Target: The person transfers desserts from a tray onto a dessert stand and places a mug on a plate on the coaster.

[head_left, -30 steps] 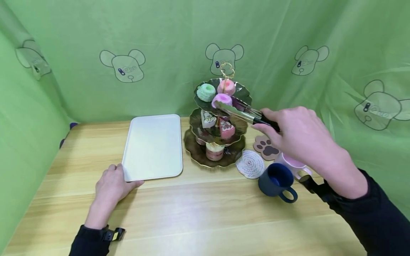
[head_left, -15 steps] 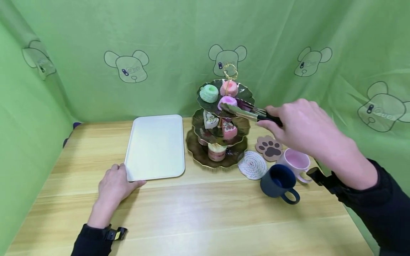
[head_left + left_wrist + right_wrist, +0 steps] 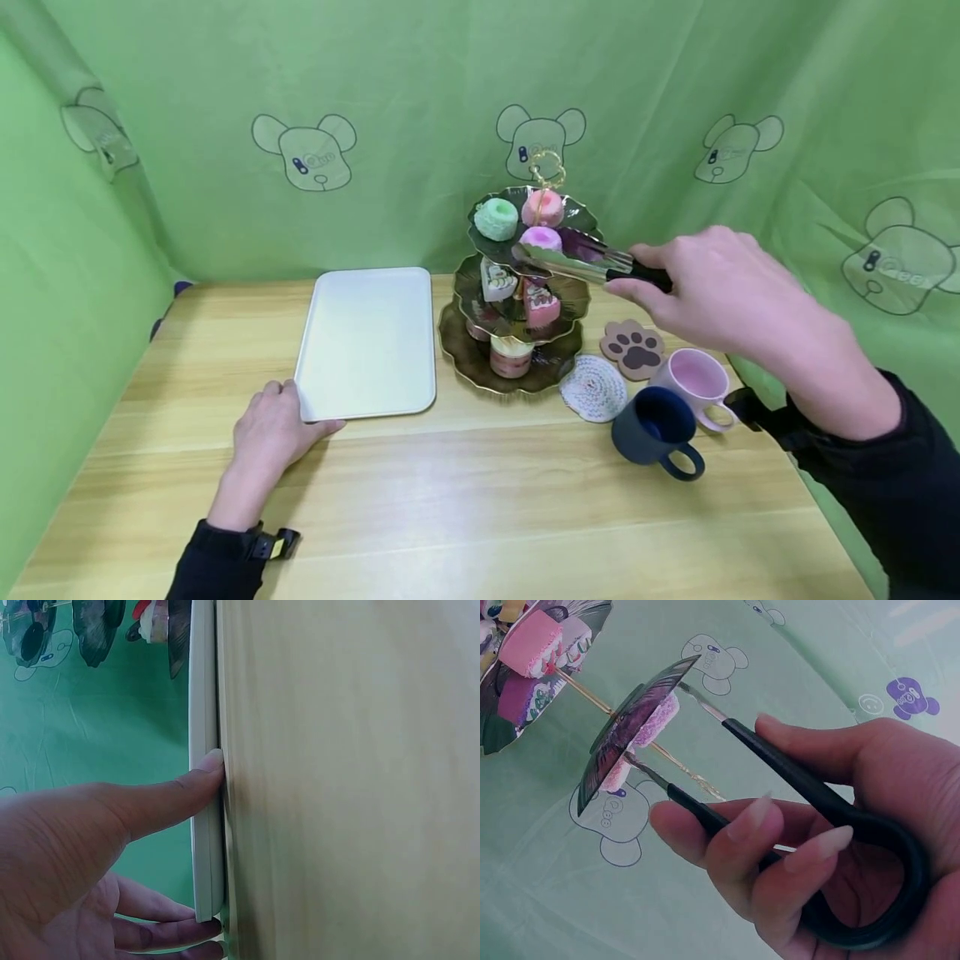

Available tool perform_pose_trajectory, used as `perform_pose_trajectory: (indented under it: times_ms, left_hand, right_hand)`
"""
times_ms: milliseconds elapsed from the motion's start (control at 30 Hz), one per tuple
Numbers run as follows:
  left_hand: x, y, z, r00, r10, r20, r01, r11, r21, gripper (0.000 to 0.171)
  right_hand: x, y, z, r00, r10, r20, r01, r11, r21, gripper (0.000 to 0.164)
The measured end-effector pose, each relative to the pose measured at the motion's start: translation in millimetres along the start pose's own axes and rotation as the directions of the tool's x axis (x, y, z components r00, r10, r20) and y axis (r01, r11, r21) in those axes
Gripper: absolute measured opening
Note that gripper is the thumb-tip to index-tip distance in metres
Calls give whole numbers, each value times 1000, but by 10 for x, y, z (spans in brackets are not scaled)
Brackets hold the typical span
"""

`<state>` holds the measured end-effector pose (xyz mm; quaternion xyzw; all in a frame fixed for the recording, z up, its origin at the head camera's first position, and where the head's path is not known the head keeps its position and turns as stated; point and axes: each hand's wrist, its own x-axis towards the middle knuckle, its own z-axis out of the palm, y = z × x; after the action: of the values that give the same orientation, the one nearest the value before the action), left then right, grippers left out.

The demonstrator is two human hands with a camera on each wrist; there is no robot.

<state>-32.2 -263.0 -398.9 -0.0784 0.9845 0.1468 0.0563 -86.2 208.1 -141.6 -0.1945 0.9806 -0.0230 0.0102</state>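
My left hand [image 3: 272, 429] holds the near left corner of a white tray [image 3: 367, 342]. In the left wrist view its thumb [image 3: 176, 799] lies straight along the tray's front edge, the other fingers past the corner. My right hand [image 3: 720, 287] grips black-handled tongs [image 3: 566, 265] with metal ends. Their arms stand apart on either side of a purple round cake [image 3: 542, 239] on the top tier of a dark three-tier stand [image 3: 558, 367]. Beside that cake sit a green cake [image 3: 496, 219] and a pink cake [image 3: 543, 207]. The right wrist view shows the tong handle loop [image 3: 911, 870] against the palm.
Cake slices [image 3: 540, 304] lie on the middle tier and a cup dessert [image 3: 511, 358] on the bottom one. Right of the stand are a round woven coaster [image 3: 592, 388], a paw coaster [image 3: 632, 348], a navy mug [image 3: 637, 433] and a pink mug [image 3: 697, 375].
The view has shifted slightly. My right forearm has moved off to the right, uncovering the pink mug. The purple cake sits slightly further right between the tongs. My left hand stays at the tray corner.
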Motion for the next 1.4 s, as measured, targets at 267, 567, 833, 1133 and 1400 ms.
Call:
perform_pose_trajectory:
  times_ms: [267, 567, 833, 1133, 1400]
  left_hand:
    - [-1, 16, -5, 1000, 2, 1, -2, 1000, -2, 102]
    - [25, 0, -5, 1000, -4, -6, 4, 1000, 6, 102]
    - [47, -4, 33, 1000, -10, 11, 10, 1000, 7, 103]
    - [68, 2, 28, 1000, -8, -6, 8, 1000, 10, 100]
    - [58, -11, 28, 1000, -7, -2, 7, 1000, 16, 98]
  right_hand:
    - [-237, -45, -56, 986, -1, -164, 1, 1000, 0, 84]
    - [-353, -437, 110, 870, -199, -451, 250, 967, 56, 73]
    - [30, -946, 527, 903, -209, -374, 279, 950, 143, 73]
    - [570, -1539, 1254, 936, -238, -259, 265, 961, 76, 75]
    - [1116, -1947, 1962, 975, -169, -146, 172, 985, 4, 73]
